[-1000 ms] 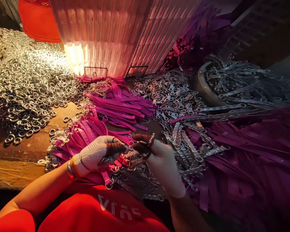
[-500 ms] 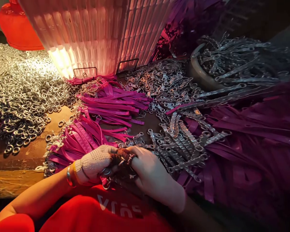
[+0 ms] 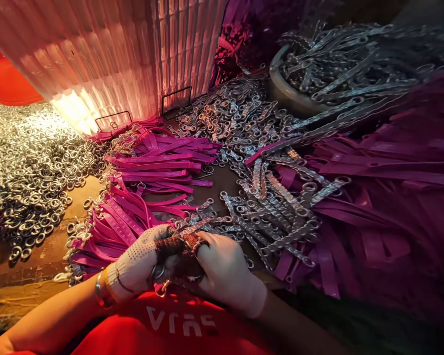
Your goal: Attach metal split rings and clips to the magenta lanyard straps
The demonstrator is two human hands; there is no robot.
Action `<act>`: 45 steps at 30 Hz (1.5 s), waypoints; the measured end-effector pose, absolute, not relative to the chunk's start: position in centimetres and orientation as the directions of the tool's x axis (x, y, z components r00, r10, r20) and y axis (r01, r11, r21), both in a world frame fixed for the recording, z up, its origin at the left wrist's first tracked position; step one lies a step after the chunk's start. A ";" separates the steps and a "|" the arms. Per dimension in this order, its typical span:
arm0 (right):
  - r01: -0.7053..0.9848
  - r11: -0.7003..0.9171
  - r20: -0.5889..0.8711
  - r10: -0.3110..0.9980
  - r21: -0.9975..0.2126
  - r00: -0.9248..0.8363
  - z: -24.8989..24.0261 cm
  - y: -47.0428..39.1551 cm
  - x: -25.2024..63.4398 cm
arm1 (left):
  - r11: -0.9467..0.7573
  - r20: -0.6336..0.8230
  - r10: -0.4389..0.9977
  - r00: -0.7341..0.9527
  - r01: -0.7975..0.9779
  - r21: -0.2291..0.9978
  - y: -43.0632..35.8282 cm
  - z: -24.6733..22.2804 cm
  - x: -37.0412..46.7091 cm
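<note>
In the head view my left hand (image 3: 140, 259), in a white dotted glove with dark, worn fingertips, is closed around a pink strap (image 3: 158, 287). Only the strap's short end shows below the fingers, with a metal ring (image 3: 163, 290) on it. My right hand (image 3: 225, 268), also gloved, is closed and pressed against the left one in front of my red top. What its fingers hold is hidden. A twisted silver metal strip (image 3: 203, 224) shows just beyond the fingertips; whether a hand touches it I cannot tell. Pink straps with rings (image 3: 122, 212) lie beside my left hand.
A heap of loose metal rings (image 3: 29, 182) covers the left side. Twisted metal strips (image 3: 270, 207) are piled to the right, near a full bowl (image 3: 281, 84). Purple straps (image 3: 373, 222) spread across the far right. A ribbed pale panel (image 3: 114, 59) stands at the back.
The view has shifted and tilted slightly. Both hands stay together, with small finger movements. The silver strip end beyond the fingertips shows more clearly now.
</note>
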State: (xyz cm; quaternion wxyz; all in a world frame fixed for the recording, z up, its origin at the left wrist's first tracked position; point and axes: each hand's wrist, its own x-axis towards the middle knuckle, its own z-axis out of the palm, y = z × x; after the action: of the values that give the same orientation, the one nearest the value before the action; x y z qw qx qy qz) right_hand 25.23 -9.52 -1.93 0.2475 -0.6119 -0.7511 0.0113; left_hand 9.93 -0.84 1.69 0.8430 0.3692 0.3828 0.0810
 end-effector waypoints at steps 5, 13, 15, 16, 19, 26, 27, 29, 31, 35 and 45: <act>0.956 0.186 0.343 0.934 -0.225 -0.101 -2.0 -10.3 26.3 | 0.666 -0.609 0.389 0.691 0.246 0.704 -0.7 1.5 11.7; 0.935 0.261 0.235 0.950 -0.239 -0.205 -2.0 -10.2 28.6 | 0.609 -0.630 0.367 0.684 0.336 0.719 -0.2 2.1 13.2; 0.907 0.319 0.184 0.943 -0.274 -0.276 -1.6 -9.8 29.3 | 0.598 -0.627 0.343 0.699 0.352 0.720 0.0 1.9 13.1; 0.898 0.339 0.165 0.939 -0.281 -0.303 -1.4 -9.6 29.5 | 0.598 -0.629 0.337 0.701 0.357 0.718 0.1 1.7 13.1; 0.895 0.347 0.154 0.937 -0.281 -0.315 -1.0 -9.3 29.6 | 0.589 -0.650 0.352 0.674 0.380 0.713 0.2 1.6 13.0; 0.717 0.130 0.269 0.960 -0.684 0.083 -3.0 -9.7 27.3 | 0.351 -0.599 0.438 0.670 0.486 0.801 3.0 4.2 14.6; 0.714 0.103 0.277 0.952 -0.693 0.131 -3.3 -9.7 27.5 | 0.186 -0.555 0.458 0.694 0.536 0.823 4.2 3.9 15.0; 0.732 0.048 0.316 0.920 -0.680 0.234 -3.7 -9.6 28.5 | -0.262 -0.406 0.534 0.742 0.602 0.754 6.6 2.4 15.8; 0.727 -0.024 0.323 0.885 -0.686 0.334 -3.9 -9.5 29.8 | -0.636 -0.274 0.578 0.769 0.635 0.439 8.5 0.1 16.7; 0.690 -0.186 0.177 0.890 -0.699 0.419 -4.5 -9.7 31.1 | -0.807 -0.382 0.520 0.764 0.586 0.075 9.6 -3.8 18.5; 0.761 -0.014 0.221 0.953 -0.649 0.206 -4.1 -7.7 28.7 | -0.429 -0.375 0.544 0.751 0.633 0.645 8.9 -0.9 13.5</act>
State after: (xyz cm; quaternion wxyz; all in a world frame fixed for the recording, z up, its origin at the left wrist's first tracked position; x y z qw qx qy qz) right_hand 28.74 -7.70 -4.13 0.3406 -0.6977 -0.6141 0.1413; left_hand 13.53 8.92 -0.94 0.4048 0.8435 0.3487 -0.0548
